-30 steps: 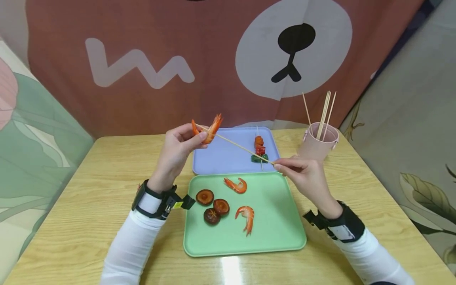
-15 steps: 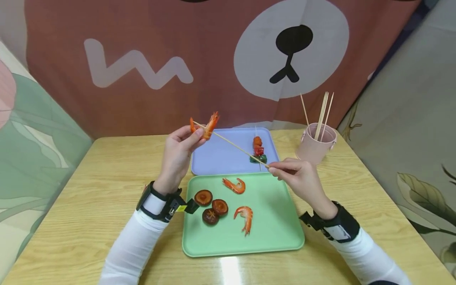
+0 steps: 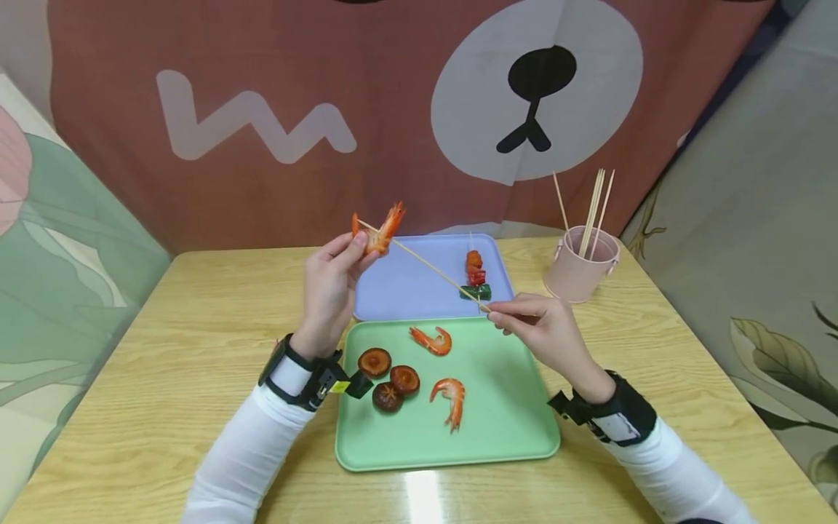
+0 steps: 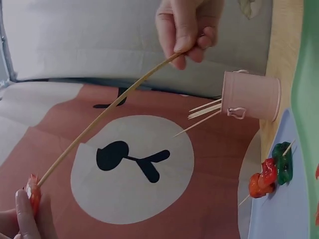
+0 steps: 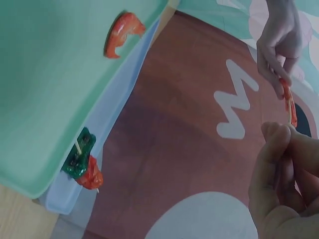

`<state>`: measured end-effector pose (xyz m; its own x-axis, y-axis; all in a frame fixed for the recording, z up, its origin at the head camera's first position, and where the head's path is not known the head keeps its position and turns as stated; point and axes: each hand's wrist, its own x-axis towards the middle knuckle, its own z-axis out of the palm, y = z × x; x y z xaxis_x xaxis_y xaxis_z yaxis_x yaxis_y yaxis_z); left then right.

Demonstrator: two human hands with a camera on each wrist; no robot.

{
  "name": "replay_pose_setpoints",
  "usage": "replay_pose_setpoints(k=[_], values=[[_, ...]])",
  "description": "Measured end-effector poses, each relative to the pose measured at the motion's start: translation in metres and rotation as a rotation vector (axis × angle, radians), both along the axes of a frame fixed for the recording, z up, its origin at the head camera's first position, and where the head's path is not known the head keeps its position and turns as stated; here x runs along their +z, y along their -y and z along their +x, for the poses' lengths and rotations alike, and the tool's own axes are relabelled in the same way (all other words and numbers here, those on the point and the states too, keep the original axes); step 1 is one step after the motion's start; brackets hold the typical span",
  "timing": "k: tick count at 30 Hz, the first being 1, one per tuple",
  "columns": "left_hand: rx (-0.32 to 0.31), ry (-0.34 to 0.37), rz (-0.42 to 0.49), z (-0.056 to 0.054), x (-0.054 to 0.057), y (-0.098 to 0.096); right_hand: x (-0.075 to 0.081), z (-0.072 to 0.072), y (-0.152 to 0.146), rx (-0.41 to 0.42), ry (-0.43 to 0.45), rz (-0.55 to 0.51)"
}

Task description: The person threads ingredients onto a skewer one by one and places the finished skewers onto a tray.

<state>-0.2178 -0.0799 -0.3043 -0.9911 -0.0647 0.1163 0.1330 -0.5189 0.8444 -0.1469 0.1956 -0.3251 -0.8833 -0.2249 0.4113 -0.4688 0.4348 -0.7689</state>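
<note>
My left hand (image 3: 330,284) pinches a cooked orange shrimp (image 3: 391,225) between thumb and fingers, raised over the back of the table. A thin bamboo skewer (image 3: 435,267) overlaps the shrimp's body, its tip showing between the shrimp's two curled ends. At the skewer's other end, my right hand (image 3: 546,327) grips it with thumb and fingertips. The skewer slants down to the right and looks slightly bowed in the left wrist view. Two more shrimp, one (image 3: 432,340) at the back and one (image 3: 450,400) nearer, lie on the green tray (image 3: 511,429).
Several brown mushrooms (image 3: 374,362) sit on the green tray's left side. Behind it, a lavender tray (image 3: 399,295) carries a loaded skewer with orange, red and green pieces (image 3: 476,276). A pink bucket (image 3: 579,269) of bare skewers stands at the back right.
The right hand has moved left toward the left hand, pushing the skewer along. The shrimp has risen slightly, and less skewer shows between the hands.
</note>
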Motion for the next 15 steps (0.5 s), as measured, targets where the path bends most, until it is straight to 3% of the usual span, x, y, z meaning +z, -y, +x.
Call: replay_pose_setpoints(k=[3, 9, 12, 15], values=[[0.019, -0.012, 0.016, 0.001, -0.001, -0.002, 0.004, 0.002, 0.001, -0.002, 0.009, -0.004], [0.060, -0.197, -0.171, -0.001, -0.002, 0.000, 0.001, 0.001, 0.000, 0.009, -0.005, 0.004], [0.090, -0.261, -0.222, 0.000, -0.002, 0.000, -0.007, -0.003, -0.003, 0.007, -0.015, 0.001], [0.111, -0.272, -0.222, 0.001, -0.002, -0.001, -0.017, -0.008, -0.007, 0.003, -0.006, -0.005]])
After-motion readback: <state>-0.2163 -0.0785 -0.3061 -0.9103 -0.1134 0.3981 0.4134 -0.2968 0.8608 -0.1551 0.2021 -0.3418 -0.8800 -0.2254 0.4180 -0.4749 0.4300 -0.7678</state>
